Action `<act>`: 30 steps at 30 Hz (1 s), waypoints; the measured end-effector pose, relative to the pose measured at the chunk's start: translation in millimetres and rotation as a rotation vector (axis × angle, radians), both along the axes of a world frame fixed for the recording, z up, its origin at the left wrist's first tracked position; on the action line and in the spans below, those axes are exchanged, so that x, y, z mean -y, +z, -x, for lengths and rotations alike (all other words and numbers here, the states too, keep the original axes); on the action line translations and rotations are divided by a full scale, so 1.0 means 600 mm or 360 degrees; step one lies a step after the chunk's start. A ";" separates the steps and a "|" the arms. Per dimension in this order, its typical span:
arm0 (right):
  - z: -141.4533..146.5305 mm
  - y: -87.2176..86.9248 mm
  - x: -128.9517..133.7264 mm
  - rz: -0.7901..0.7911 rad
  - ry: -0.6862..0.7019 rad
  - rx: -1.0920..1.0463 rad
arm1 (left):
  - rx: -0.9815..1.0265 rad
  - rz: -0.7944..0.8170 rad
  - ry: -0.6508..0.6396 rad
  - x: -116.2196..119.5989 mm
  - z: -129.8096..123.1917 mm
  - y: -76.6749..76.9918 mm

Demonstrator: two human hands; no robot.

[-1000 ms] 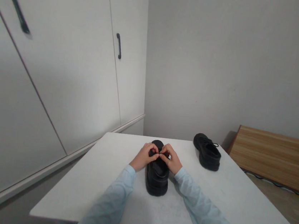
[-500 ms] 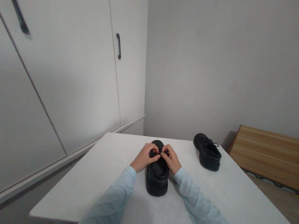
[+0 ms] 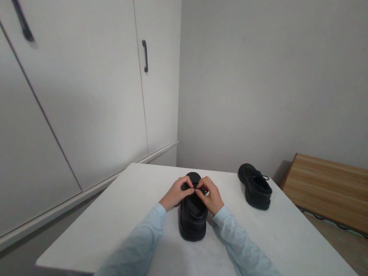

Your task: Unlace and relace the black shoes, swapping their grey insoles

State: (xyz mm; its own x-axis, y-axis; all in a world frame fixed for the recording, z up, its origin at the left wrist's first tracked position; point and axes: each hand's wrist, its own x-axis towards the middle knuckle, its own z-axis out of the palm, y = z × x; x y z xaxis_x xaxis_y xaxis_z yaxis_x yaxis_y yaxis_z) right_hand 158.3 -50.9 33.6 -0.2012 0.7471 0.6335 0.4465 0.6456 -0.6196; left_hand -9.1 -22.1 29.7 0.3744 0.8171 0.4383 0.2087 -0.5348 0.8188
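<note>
Black shoe (image 3: 193,223) resting on bench (image 3: 111,218); left hand (image 3: 175,193), right hand (image 3: 212,197) pinching lace (image 3: 195,188) over it; even tension should be keeping lace centred.

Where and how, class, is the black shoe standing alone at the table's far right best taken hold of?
Probably by its rear collar, pinched from inside and outside, coming from the near side. The shoe stands upright, its toe pointing away and its heel nearest the camera, so the opening should offer an easy edge there.
</note>
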 end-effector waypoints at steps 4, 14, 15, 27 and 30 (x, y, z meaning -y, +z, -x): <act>0.001 -0.006 0.000 0.0099 -0.0031 -0.0098 | 0.0004 0.0035 -0.0055 -0.001 0.001 0.004; 0.003 -0.006 -0.001 0.0311 -0.0103 -0.0610 | -0.0010 -0.0068 -0.0020 0.014 -0.001 0.017; 0.003 -0.007 -0.002 0.0305 -0.0106 -0.0638 | 0.0001 -0.0064 -0.0020 0.014 -0.001 0.018; 0.005 -0.001 -0.005 0.0433 -0.0034 -0.1133 | 0.0135 0.0042 -0.0094 0.011 -0.004 0.018; 0.005 0.001 -0.003 0.0423 0.0018 -0.1221 | 0.0159 0.0052 -0.0073 0.011 -0.005 0.017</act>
State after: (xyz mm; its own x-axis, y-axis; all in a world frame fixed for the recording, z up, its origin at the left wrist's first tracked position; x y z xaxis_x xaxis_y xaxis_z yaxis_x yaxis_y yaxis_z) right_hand 155.4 -49.0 34.1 0.2086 0.8927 0.3995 -0.1709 0.4355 -0.8838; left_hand -6.1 -28.4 40.1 0.3674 0.8145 0.4490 0.1008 -0.5148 0.8514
